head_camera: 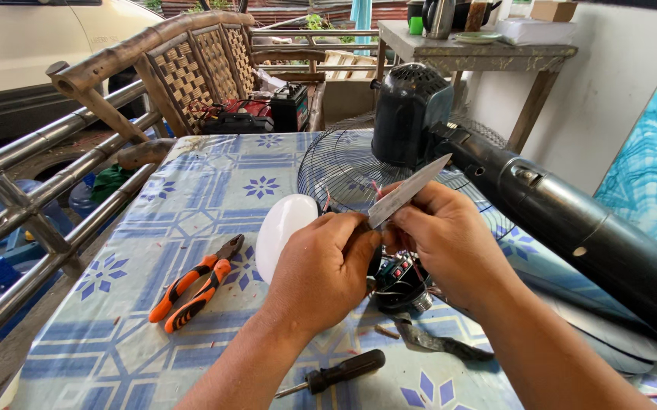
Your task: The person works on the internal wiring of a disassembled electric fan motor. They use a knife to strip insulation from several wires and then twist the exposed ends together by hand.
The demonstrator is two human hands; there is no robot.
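I pinch a thin, flat, silver-grey metal blade in my right hand, its tip slanting up and away toward the black motor housing of the dismantled pedestal fan. My left hand is curled tight, fingertips pressed together just under the blade's lower end (whatever they grip is hidden, so I cannot tell what it is). Directly below both hands sits a small black wound part with red wires. A white oval plastic cap lies just left of my left hand, orange-handled pliers farther left, and a black-handled screwdriver near my left wrist, all on the blue-and-white patterned tabletop.
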